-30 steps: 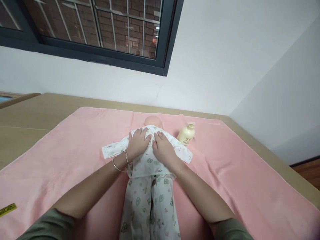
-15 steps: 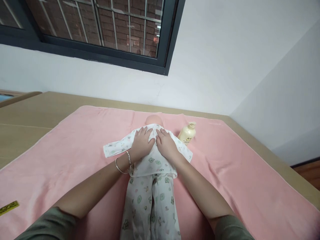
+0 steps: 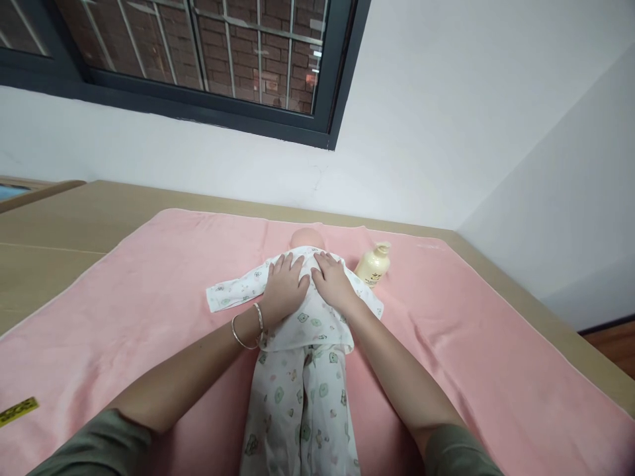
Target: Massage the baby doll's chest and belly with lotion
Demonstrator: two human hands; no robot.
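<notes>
A baby doll (image 3: 307,238) lies stretched out on a pink blanket (image 3: 163,291), its bald head at the far end. It wears a white printed top (image 3: 310,324) and matching trousers (image 3: 282,396). My left hand (image 3: 285,287) rests flat on the upper left of the top, fingers outstretched, a silver bangle on the wrist. My right hand (image 3: 335,281) lies flat on the upper right side, fingers also extended. Neither hand grips anything. Just right of the doll's shoulder, a pale yellow pump bottle (image 3: 373,264) stands on the blanket. The doll's face is not visible.
A yellow strip with dark markings (image 3: 18,411) lies at the blanket's left edge. The blanket covers a wooden surface (image 3: 99,205) against a white wall (image 3: 421,119). A dark-framed window (image 3: 198,99) with bars is above.
My hands have shifted slightly apart on the upper part of the top, widening the gap between them. The doll and bottle have stayed in place.
</notes>
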